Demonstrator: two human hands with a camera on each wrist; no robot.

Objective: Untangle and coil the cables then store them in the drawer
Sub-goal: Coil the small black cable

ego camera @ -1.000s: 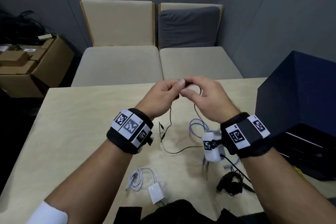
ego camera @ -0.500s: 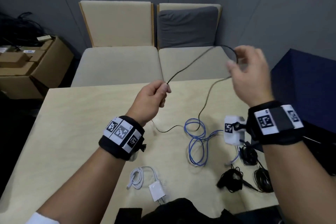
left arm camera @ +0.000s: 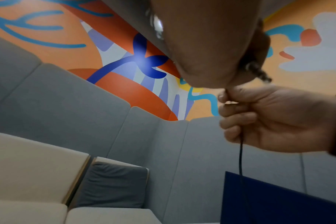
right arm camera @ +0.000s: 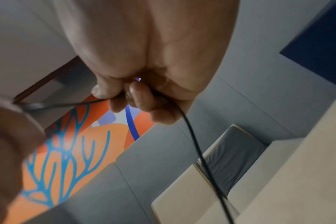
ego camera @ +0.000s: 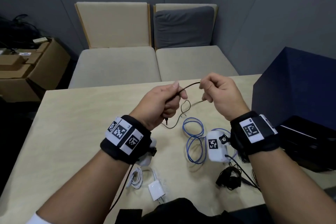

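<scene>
The right hand (ego camera: 221,94) has swung back in from far right to meet the left hand (ego camera: 160,103) above the counter (ego camera: 76,123), both grips pinching the black cable (ego camera: 189,85), likely adding another coil loop.

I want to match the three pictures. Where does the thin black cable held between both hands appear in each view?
Head: the thin black cable spans centre frame between the left hand and right hand, above the table.
Left wrist: at right, hanging from the right hand's fingers.
Right wrist: from centre, running down to the bottom edge.
Shared landmark: the grey cushion, lower middle in the left wrist view, right in the right wrist view.
</scene>
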